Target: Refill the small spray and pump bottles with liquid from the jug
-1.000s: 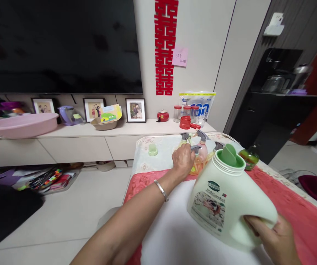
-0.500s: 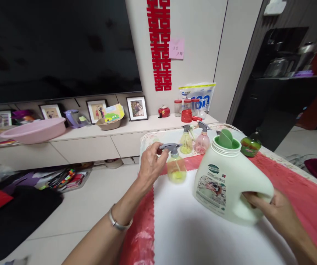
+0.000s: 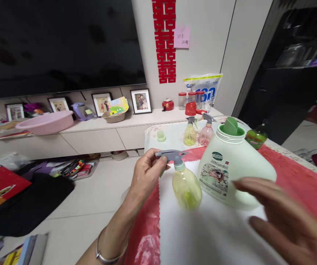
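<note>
My left hand (image 3: 148, 171) grips the grey spray head of a yellow see-through spray bottle (image 3: 187, 186), which hangs tilted over the white sheet with some yellow-green liquid at its bottom. To its right a large pale green detergent jug (image 3: 235, 165) stands upright, uncapped, its mouth showing a green spout. My right hand (image 3: 288, 217), blurred, is off the jug's handle and in front of it, fingers apart and holding nothing. Behind the jug are a smaller yellow spray bottle (image 3: 190, 133) and a pink spray bottle (image 3: 206, 132).
A light green cap (image 3: 161, 136) lies at the table's back left. A dark green bottle (image 3: 256, 138) stands behind the jug's right side. The white sheet (image 3: 175, 235) lies over a red cloth (image 3: 299, 176). Red-lidded jars (image 3: 192, 98) line the cabinet.
My right hand has let go of the jug's handle and opened. My left hand has brought the yellow spray bottle nearer and tilted it. The view has shifted slightly.
</note>
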`<state>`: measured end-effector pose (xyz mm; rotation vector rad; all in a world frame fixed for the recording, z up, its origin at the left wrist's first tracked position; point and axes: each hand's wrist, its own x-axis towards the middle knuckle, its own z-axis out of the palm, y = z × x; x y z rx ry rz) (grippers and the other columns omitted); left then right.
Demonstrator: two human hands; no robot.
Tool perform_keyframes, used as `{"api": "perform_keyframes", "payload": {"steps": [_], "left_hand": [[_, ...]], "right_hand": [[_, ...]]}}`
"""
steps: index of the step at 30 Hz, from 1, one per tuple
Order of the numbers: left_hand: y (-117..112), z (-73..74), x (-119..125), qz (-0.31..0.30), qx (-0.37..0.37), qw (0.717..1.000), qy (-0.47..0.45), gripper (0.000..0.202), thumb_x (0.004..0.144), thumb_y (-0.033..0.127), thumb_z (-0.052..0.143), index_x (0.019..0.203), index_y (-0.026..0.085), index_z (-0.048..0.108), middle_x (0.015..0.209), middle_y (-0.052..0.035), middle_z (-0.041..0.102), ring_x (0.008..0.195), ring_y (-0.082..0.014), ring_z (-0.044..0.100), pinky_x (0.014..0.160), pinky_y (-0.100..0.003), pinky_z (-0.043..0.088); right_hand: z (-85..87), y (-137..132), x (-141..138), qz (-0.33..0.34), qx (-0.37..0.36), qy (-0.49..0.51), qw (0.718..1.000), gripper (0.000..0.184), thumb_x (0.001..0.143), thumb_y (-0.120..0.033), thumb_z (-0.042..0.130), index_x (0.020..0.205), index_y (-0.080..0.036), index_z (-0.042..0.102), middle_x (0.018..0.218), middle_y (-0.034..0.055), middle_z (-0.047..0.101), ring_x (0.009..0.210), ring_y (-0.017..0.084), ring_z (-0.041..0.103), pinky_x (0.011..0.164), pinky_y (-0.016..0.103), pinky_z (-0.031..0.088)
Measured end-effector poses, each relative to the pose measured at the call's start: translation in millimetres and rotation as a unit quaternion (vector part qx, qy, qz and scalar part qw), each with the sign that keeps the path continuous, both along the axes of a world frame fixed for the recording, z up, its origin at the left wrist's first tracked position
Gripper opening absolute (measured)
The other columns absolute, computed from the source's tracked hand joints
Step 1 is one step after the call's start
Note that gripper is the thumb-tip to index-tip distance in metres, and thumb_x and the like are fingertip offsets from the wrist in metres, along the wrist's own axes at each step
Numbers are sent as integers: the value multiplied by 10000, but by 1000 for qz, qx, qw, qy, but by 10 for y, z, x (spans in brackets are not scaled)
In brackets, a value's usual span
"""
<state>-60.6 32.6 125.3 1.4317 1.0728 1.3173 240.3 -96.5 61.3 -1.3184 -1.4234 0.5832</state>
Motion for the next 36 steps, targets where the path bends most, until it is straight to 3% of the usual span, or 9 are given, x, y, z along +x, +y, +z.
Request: {"api": "perform_keyframes", "payload": {"steps": [4, 6, 8, 13, 17, 20, 22, 29, 36], "left_hand": [[-210, 7, 69, -48, -11, 999, -19, 82, 867, 283, 661, 880, 204, 682, 680, 37, 633, 648, -116, 608, 652, -231, 482], [-281, 1, 90, -51, -17, 998, -32, 110, 876, 297, 675, 939, 211, 702, 723, 26, 663, 683, -129, 633, 703, -251, 512], [-313, -9, 95, -48, -22, 998, -34, 148, 875, 314, 691, 981, 212, 715, 750, 14, 683, 710, -143, 646, 725, -267, 532], [-243, -105, 15, -72, -41, 991, -105, 303, 861, 467, 734, 971, 184, 745, 805, -23, 724, 733, -149, 653, 716, -260, 538], [-226, -271, -25, -135, -140, 948, -251, 447, 813, 522, 780, 1086, 169, 751, 1031, -97, 778, 909, -205, 724, 865, -315, 563], [-304, -362, 25, -208, -173, 933, -238, 453, 738, 418, 873, 1081, 146, 759, 1056, -122, 784, 1022, -254, 730, 1012, -356, 520], [-359, -381, 79, -261, -184, 918, -235, 486, 734, 437, 874, 1109, 151, 756, 1078, -139, 780, 1054, -298, 728, 1022, -414, 519], [-353, -458, 197, -318, -210, 874, -300, 465, 741, 464, 863, 1112, 200, 769, 1039, -123, 782, 1134, -357, 702, 1052, -517, 499], [-348, -598, 227, -313, -191, 869, -330, 480, 767, 447, 852, 1158, 186, 758, 1004, -105, 772, 1020, -304, 727, 992, -467, 536]], "right_hand": [[143, 232, -763, 127, -85, -56, 987, 924, 778, -490, 810, 1582, -308, 393, 1581, 81, 342, 1475, 395, 293, 1212, 641, 275], [138, 333, -885, 166, -164, -37, 972, 1149, 725, -447, 846, 1649, -348, 170, 1625, 66, 248, 1505, 377, 230, 1221, 646, 233], [93, 378, -893, 185, -213, -7, 959, 1239, 692, -392, 860, 1651, -369, 77, 1629, 62, 228, 1495, 349, 256, 1218, 605, 268], [-35, 364, -793, 249, -243, 137, 927, 1151, 689, -456, 875, 1617, -306, 210, 1585, 108, 284, 1401, 312, 399, 1159, 474, 394], [-61, 377, -786, 381, -245, 312, 835, 1081, 681, -410, 883, 1579, -249, 305, 1469, 128, 426, 1306, 274, 489, 1065, 370, 453], [-31, 398, -834, 460, -252, 379, 762, 970, 683, -330, 871, 1530, -218, 412, 1329, 117, 530, 1173, 239, 560, 991, 333, 462], [-9, 406, -865, 488, -250, 392, 739, 890, 705, -310, 857, 1499, -216, 467, 1308, 109, 541, 1120, 213, 573, 995, 326, 453], [-53, 417, -879, 490, -242, 383, 745, 895, 695, -359, 877, 1490, -207, 496, 1373, 126, 503, 1311, 282, 458, 991, 325, 461], [6, 439, -885, 500, -245, 386, 736, 843, 733, -349, 861, 1485, -217, 503, 1334, 116, 532, 1264, 253, 505, 1016, 330, 446]]}}
